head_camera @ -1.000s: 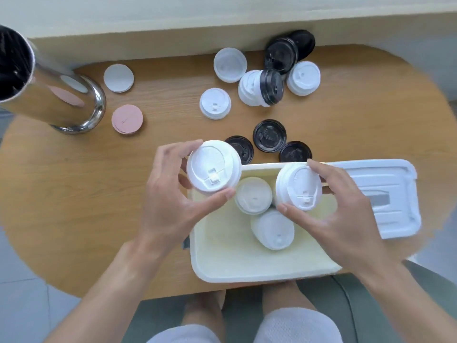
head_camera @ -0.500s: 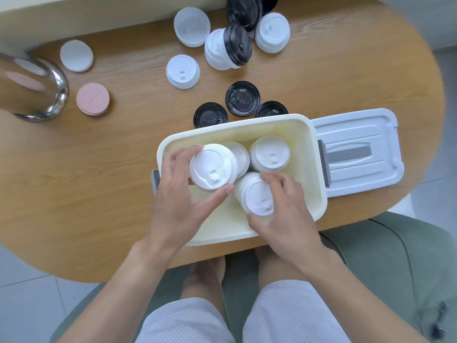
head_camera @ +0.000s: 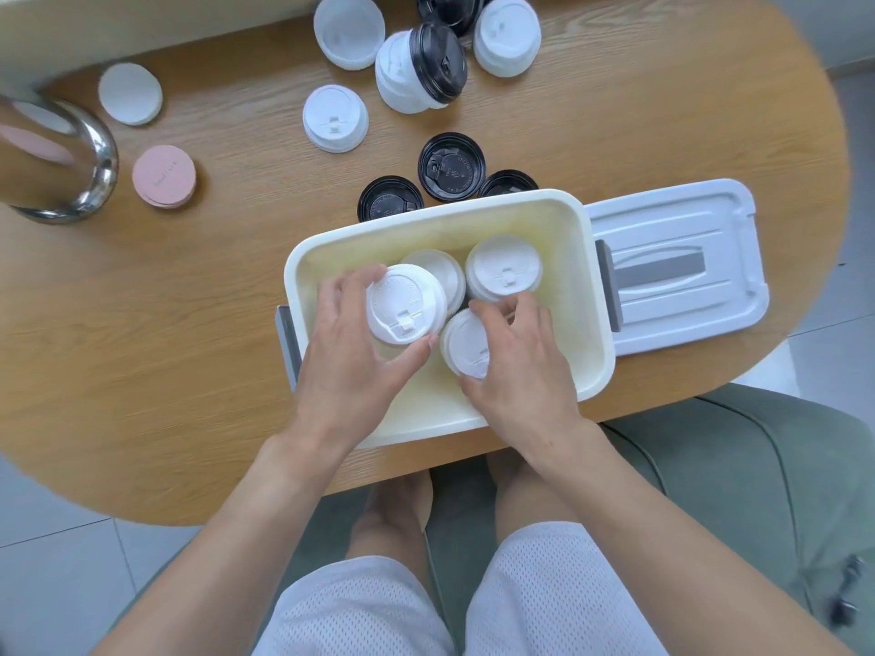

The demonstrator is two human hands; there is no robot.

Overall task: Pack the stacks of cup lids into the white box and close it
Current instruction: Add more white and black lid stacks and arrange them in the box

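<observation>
Two white lid stacks brought down inside the white box, both held.

Against a second ago, when both stacks were carried above the rim, the stack in the left hand [head_camera: 345, 366] has been lowered into the left part of the white box [head_camera: 594, 324], and the right-hand stack [head_camera: 466, 345] has been set near its middle, just in front of two stacks already standing there [head_camera: 503, 275]. Four stacks are thus judged packed, while further lids [head_camera: 335, 118] lie on the table behind the box and the grey lid of the box [head_camera: 677, 272] lies open to its right, so packing and closing are not yet done. The left stack [head_camera: 406, 311] is gripped by curled fingers and thumb of the left hand; the right hand [head_camera: 516, 371] is curled over its stack from the near side, wrists angled inward.
</observation>
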